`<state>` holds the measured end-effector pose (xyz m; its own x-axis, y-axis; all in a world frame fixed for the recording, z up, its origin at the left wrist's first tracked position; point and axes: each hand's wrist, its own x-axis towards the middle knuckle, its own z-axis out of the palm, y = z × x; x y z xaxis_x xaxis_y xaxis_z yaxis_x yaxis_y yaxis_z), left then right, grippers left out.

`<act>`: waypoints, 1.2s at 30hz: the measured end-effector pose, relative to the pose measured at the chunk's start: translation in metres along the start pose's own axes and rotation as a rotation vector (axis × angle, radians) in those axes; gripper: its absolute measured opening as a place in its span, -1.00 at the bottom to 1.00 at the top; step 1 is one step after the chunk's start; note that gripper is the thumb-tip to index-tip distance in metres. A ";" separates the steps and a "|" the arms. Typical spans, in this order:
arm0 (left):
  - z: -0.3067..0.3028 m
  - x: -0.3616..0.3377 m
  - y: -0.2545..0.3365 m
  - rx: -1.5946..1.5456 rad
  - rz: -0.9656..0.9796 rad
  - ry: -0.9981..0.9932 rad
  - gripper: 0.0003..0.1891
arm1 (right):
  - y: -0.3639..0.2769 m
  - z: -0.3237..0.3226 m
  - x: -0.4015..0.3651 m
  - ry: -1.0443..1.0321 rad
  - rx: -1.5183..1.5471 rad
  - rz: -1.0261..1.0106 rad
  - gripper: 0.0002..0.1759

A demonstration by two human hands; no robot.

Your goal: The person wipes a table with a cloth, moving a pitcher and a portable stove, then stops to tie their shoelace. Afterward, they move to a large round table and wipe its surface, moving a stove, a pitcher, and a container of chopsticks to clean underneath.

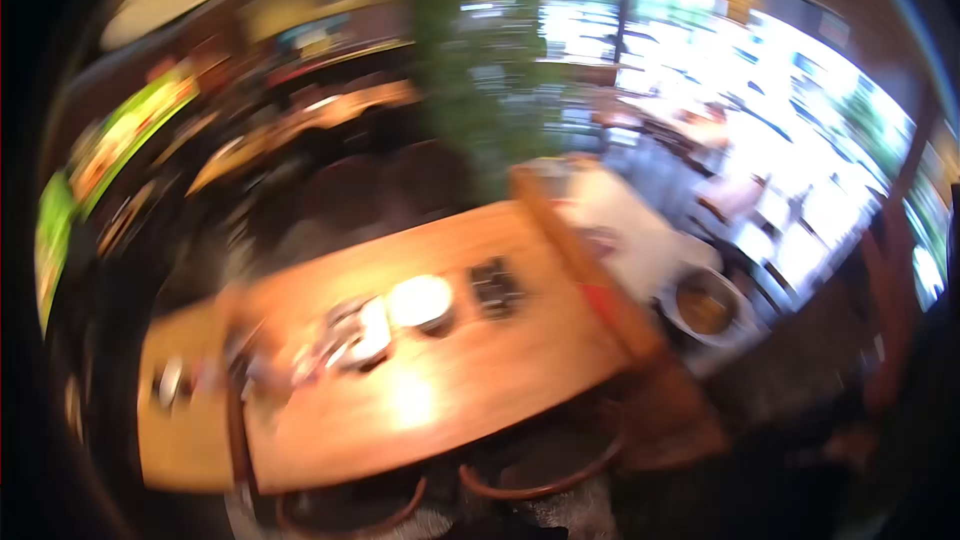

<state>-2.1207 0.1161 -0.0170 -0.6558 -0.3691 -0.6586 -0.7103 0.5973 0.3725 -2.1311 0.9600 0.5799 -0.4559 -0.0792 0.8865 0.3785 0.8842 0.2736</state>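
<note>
Motion blur covers the whole view. At the lower right, a dim smeared shape appears to be my right hand (852, 446); its fingers cannot be made out, nor whether it holds anything. The closest item to it is a large white bowl or pot (748, 315) with something brown inside, at the near end of a pale surface (625, 210). My left hand is out of view. On the wooden table (500, 380) lie a round white item (421, 300), a dark tray-like item (495, 287) and a white, partly dark object (368, 333).
Chairs with curved wooden backs (545, 488) stand along the table's near side. A raised wooden divider (570, 250) borders its right end. Another wooden table (185, 440) adjoins on the left. Greenery (460, 70) hangs beyond, and bright windows (780, 80) fill the far right.
</note>
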 end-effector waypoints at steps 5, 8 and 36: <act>0.026 -0.065 -0.126 -0.350 -0.325 -0.047 -0.61 | -0.191 0.013 -0.008 -0.697 0.863 -0.264 -0.51; -0.016 -0.104 -0.108 -0.436 -0.240 0.130 -0.60 | -0.299 -0.018 -0.012 -1.256 0.920 -0.138 -0.42; -0.289 -0.107 -0.468 -0.875 -0.412 0.508 -0.53 | -1.096 -0.450 0.031 -0.135 3.720 -0.774 -0.90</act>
<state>-1.7921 -0.3295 0.0683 -0.2123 -0.7959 -0.5670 -0.7035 -0.2783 0.6540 -2.1977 -0.2187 0.4753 -0.0924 -0.1918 0.9771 0.2602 -0.9518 -0.1622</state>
